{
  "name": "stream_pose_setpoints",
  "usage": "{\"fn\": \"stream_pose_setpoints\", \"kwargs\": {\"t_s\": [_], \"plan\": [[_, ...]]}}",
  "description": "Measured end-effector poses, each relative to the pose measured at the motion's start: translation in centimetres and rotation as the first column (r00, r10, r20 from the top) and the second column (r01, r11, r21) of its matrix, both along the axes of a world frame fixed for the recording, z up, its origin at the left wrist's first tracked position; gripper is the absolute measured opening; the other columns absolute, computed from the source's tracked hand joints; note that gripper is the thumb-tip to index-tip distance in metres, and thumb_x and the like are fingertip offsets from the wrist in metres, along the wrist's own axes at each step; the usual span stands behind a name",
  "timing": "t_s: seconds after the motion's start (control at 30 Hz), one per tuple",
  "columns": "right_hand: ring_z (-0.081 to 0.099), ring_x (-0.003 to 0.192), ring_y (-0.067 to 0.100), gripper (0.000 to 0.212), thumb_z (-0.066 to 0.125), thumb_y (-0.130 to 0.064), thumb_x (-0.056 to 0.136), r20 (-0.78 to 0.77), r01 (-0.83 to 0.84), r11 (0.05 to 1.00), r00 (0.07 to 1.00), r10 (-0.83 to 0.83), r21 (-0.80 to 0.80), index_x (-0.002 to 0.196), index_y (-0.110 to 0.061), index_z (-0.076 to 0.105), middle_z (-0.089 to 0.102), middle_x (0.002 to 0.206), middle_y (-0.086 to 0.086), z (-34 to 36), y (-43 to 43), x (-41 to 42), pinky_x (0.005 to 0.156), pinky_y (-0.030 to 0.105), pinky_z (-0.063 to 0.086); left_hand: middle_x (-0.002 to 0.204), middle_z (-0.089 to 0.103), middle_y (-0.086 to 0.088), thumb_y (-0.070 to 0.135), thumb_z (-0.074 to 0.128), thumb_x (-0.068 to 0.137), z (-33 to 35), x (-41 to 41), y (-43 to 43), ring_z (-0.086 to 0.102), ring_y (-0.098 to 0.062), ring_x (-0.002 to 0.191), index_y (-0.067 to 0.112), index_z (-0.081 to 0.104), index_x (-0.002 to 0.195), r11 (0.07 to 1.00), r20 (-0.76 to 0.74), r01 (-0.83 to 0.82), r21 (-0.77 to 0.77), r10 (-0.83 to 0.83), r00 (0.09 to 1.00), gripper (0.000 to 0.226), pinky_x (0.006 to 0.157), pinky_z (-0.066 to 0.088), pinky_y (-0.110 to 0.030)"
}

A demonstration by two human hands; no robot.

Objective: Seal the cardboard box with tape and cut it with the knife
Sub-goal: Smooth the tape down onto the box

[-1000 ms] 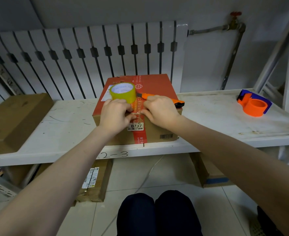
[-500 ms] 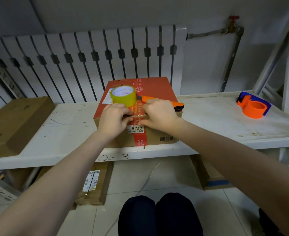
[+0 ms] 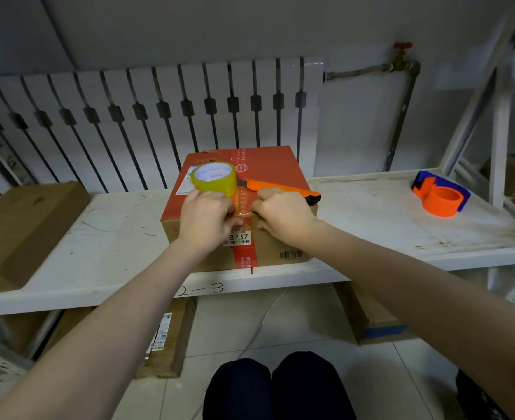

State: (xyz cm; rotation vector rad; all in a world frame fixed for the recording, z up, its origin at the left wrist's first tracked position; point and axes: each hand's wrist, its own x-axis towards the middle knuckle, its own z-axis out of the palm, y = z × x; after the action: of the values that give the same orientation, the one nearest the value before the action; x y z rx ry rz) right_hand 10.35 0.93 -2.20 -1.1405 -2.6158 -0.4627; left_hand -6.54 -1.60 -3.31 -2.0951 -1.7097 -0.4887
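Note:
A cardboard box point(image 3: 270, 165) with a red top and a red printed band stands on the white shelf point(image 3: 371, 219). On its top sit a yellow-green tape roll point(image 3: 215, 178) at the left and an orange utility knife point(image 3: 276, 187) lying crosswise to its right. My left hand point(image 3: 204, 221) and my right hand point(image 3: 283, 218) are at the box's near top edge, fingers curled. Between them they hold a shiny strip of clear tape point(image 3: 244, 212) down over the red band, just above the white 8737 label point(image 3: 238, 237).
An orange and blue tape dispenser point(image 3: 439, 195) lies on the shelf at the right. A flat brown box point(image 3: 23, 228) lies at the left. A white radiator point(image 3: 159, 116) is behind. More boxes point(image 3: 165, 344) sit on the floor under the shelf; my knees point(image 3: 274, 386) are below.
Both hands have slid a little toward the near edge of the box with the tape strip, their fingertips now reaching onto the front face. Roll and knife have not moved.

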Motion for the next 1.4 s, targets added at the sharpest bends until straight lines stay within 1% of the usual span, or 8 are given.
{"fn": "stream_pose_setpoints", "kwargs": {"t_s": [0.1,0.2,0.33,0.57,0.73,0.87,1.1,1.4], "plan": [[0.06,0.087,0.035,0.011,0.065,-0.013,0.083,-0.093,-0.021,1.0,0.995,0.021,-0.002,0.089,-0.005,0.069,0.063,0.088,0.013,-0.3,0.1,-0.3,0.056,0.033,0.037,0.065,0.064,-0.003,0.035,0.071,0.075,0.0,-0.2,-0.2,0.061,-0.028,0.069,0.013,0.072,0.071,1.0,0.022,0.029,-0.004,-0.029,0.999,0.022,0.065,0.038,-0.031],[0.059,0.093,0.027,0.016,0.057,-0.02,0.09,-0.028,0.012,1.0,1.0,-0.012,0.02,0.099,-0.012,0.067,0.062,0.098,0.006,0.0,0.1,-0.3,0.061,0.032,0.038,0.076,0.069,-0.005,0.025,0.067,0.08,-0.4,-1.3,-0.7,0.063,-0.029,0.076,0.013,0.076,0.088,0.995,0.139,0.096,0.001,-0.096,0.986,0.017,0.068,0.05,-0.036],[0.058,0.1,0.027,0.042,0.064,-0.045,0.082,-0.023,0.077,0.997,0.997,-0.076,0.017,0.105,-0.011,0.062,0.061,0.107,0.007,0.6,-0.2,-1.5,0.065,0.033,0.04,0.085,0.069,-0.009,0.019,0.075,0.073,-0.7,-1.5,-0.9,0.061,-0.031,0.085,0.01,0.073,0.095,0.995,0.161,0.093,-0.038,-0.086,0.983,0.024,0.072,0.049,-0.035],[0.063,0.094,0.027,0.031,0.056,-0.042,0.089,0.045,0.047,0.999,0.998,-0.047,-0.008,0.097,-0.013,0.064,0.065,0.1,0.005,1.7,0.8,-1.3,0.065,0.034,0.041,0.087,0.072,-0.01,0.017,0.069,0.08,0.6,-1.8,0.0,0.062,-0.031,0.087,0.011,0.075,0.096,0.985,0.237,0.127,-0.116,-0.097,0.967,0.018,0.076,0.051,-0.039],[0.055,0.101,0.026,0.06,0.071,-0.052,0.071,-0.034,0.078,0.995,0.996,-0.077,0.053,0.111,-0.011,0.053,0.058,0.108,0.008,-0.4,0.1,-1.7,0.061,0.032,0.039,0.099,0.063,-0.005,0.022,0.075,0.071,-1.1,-1.6,-1.2,0.056,-0.028,0.093,0.016,0.065,0.102,0.996,0.128,0.073,-0.058,-0.065,0.99,0.033,0.076,0.048,-0.04],[0.059,0.078,0.026,0.058,0.076,-0.056,0.057,-0.122,0.126,0.977,0.987,-0.106,0.171,0.091,-0.011,0.059,0.061,0.086,0.009,-2.0,-0.2,-2.8,0.051,0.028,0.037,0.098,0.067,-0.006,0.005,0.071,0.067,-2.4,-2.1,-1.3,0.059,-0.032,0.092,0.013,0.067,0.102,0.995,0.183,0.094,0.031,-0.098,0.978,0.035,0.076,0.051,-0.041],[0.058,0.073,0.024,0.065,0.086,-0.047,0.038,-0.011,0.027,0.971,1.0,-0.025,0.239,0.085,-0.012,0.059,0.06,0.082,0.005,-2.5,0.3,-1.9,0.053,0.029,0.039,0.091,0.058,-0.005,0.034,0.074,0.069,-2.6,-0.7,-0.6,0.053,-0.03,0.089,0.015,0.057,0.093,0.996,0.086,-0.022,0.081,0.015,0.996,0.035,0.074,0.041,-0.039],[0.059,0.073,0.025,0.047,0.085,-0.035,0.052,-0.028,-0.073,0.952,0.996,0.085,0.297,0.089,-0.014,0.063,0.061,0.084,0.006,-2.9,0.8,-0.3,0.062,0.03,0.043,0.099,0.054,-0.007,0.031,0.076,0.066,-3.0,-0.9,-0.8,0.05,-0.03,0.096,0.016,0.053,0.102,0.998,0.051,-0.035,0.043,0.033,0.998,0.045,0.082,0.038,-0.042]]}}
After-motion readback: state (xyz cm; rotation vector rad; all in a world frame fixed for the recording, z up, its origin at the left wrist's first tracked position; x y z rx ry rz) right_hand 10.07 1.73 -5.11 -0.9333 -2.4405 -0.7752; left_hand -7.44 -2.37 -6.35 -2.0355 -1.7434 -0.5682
